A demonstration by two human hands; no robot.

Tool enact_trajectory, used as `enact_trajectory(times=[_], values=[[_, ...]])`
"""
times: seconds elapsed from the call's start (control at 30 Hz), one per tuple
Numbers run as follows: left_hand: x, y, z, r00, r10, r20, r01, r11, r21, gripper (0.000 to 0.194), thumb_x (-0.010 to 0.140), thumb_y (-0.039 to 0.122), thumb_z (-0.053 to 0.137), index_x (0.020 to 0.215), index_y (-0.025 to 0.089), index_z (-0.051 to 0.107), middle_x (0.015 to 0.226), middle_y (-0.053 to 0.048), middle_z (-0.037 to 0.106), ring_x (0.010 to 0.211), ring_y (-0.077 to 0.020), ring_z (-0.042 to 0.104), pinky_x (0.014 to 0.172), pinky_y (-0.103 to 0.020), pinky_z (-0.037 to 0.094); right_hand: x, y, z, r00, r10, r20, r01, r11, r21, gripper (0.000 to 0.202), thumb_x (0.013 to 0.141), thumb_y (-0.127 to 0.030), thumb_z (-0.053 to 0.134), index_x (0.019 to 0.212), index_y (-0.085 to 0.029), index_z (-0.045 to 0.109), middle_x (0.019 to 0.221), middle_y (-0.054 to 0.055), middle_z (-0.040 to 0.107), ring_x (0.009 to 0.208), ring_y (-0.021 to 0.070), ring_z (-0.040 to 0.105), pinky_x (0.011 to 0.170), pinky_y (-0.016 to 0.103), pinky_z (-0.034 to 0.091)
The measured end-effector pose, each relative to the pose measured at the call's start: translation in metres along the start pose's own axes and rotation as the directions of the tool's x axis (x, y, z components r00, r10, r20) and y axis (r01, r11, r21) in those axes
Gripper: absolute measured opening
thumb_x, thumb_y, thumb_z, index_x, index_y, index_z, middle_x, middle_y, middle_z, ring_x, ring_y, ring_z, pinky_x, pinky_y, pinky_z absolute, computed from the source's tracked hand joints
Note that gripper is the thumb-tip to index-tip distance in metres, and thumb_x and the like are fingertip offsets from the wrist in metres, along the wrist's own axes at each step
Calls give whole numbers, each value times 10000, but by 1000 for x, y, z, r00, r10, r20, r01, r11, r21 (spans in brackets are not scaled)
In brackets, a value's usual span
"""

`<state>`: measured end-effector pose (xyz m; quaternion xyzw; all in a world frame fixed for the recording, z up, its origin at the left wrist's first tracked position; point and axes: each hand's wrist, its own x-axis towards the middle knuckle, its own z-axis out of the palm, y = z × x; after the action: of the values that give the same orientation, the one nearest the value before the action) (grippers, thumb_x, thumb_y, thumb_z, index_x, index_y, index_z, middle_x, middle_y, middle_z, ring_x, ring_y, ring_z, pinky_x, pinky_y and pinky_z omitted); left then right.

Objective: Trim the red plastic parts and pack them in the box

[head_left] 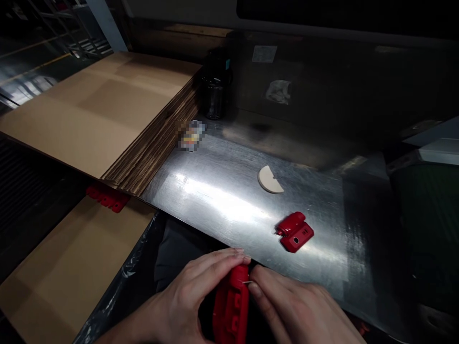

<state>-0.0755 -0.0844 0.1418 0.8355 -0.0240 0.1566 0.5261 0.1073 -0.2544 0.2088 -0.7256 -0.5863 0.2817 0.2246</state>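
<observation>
At the near edge of the metal table (229, 200), both hands meet on one red plastic part (231, 306). The left hand (190, 296) wraps its fingers over the part's top end, closed on it, while the right hand (297, 310) presses thumb and fingertip together at a thin pale sliver on the part's upper right side (too small to say what it is). The part stands roughly upright between them, just below the table's near edge.

Three red plastic pieces show in all: the one in the hands, a second red piece (294, 231) lying on the table toward its near right, well apart from the hands, and a ribbed red piece (107, 197) at the near left corner, tucked under the stack of flat cardboard sheets (103, 110). That stack covers the table's left side. One pale half-disc (269, 180) lies near the table's middle. One dark jar (214, 93) stands at the far edge beside the cardboard, and a small blurred item (191, 135) sits just before it. Two stickers on the dark back wall, a white label (264, 53) and a crumpled one (278, 91), carry no writing that can be read. A further cardboard sheet (68, 267) lies lower at left.
</observation>
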Motion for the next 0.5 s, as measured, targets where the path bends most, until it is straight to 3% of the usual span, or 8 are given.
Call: enact_trajectory(times=[0.23, 0.5], values=[[9, 1, -6, 994, 106, 13, -106, 994, 16, 1210, 745, 567, 958, 1690, 202, 297, 1596, -150, 600, 1483, -301, 577, 1303, -320, 413, -2, -2, 2, 997, 4, 75, -4, 1000, -3, 247, 1131, -215, 356, 1038, -267, 578, 881, -22, 741, 677, 176, 745, 523, 285, 483], [14, 8, -11, 991, 117, 59, -121, 990, 73, 1250, 704, 521, 986, 1685, 194, 285, 1534, -178, 651, 1448, -348, 609, 1280, -415, 468, -7, -3, 5, 992, 25, 120, -24, 1000, -13, 237, 1107, -189, 371, 1028, -257, 583, 865, -23, 728, 650, 181, 730, 528, 291, 486]])
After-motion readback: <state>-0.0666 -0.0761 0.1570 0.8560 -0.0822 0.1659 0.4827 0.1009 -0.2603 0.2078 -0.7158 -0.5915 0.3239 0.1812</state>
